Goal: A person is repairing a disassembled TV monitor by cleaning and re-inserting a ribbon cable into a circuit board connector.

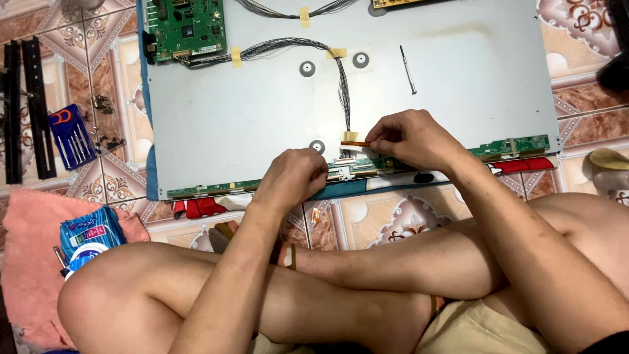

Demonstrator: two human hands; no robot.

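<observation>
A large grey metal panel back (262,124) lies flat on the tiled floor. Along its near edge runs a narrow green circuit strip (216,188). My right hand (409,137) pinches a thin orange strip of tape (356,143) beside the yellow tape where the wire bundle (343,85) ends. My left hand (293,176) is closed and presses down on the strip's edge near the connector (345,160); what its fingers hold is hidden. My crossed bare legs fill the foreground.
A green circuit board (187,27) sits at the panel's far left corner. A screwdriver (408,69) lies on the panel. A blue screwdriver set (71,136) and black brackets (26,108) lie on the tiles at left. A pink cloth (29,236) carries a blue packet (90,233).
</observation>
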